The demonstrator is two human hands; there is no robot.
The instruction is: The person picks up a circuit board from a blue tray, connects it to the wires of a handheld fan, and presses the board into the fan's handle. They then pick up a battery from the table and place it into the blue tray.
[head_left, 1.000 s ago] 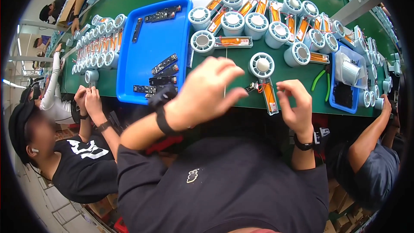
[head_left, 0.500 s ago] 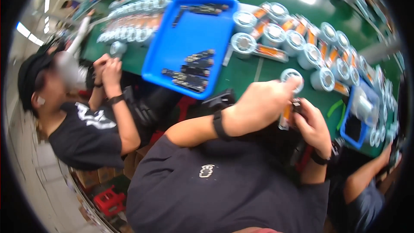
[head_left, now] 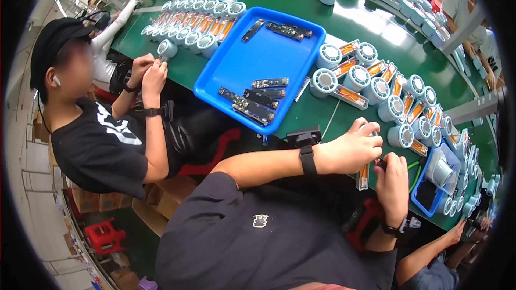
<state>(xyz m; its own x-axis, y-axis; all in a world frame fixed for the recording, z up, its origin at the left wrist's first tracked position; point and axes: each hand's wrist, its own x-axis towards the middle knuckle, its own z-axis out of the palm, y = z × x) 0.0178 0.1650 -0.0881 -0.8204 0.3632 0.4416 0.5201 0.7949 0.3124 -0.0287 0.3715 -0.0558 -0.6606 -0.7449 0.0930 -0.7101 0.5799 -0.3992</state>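
Observation:
My left hand [head_left: 344,147] is wrapped round the round head of a light blue device, most of which its fingers hide. Below it sticks out the device's narrow handle [head_left: 363,176], with an orange strip inside. Close against the device, my right hand [head_left: 393,185] pinches a small black part [head_left: 380,163], too small to name. To the left, a blue tray [head_left: 215,70] holds several black circuit boards [head_left: 260,99], some in a near group and some at the far end. Light blue devices of the same kind [head_left: 376,90] lie beyond my hands.
More devices [head_left: 188,19] lie in rows left of the tray. A small blue bin [head_left: 419,204] with a clear plastic container stands at the right, beside a green cord [head_left: 415,174]. Co-workers sit at my left [head_left: 102,129] and right [head_left: 430,268]. A red stool [head_left: 105,235] stands on the floor.
The whole view has shifted and become sharper. Both hands stay close together at the device, the left round its head and the right on the small black part.

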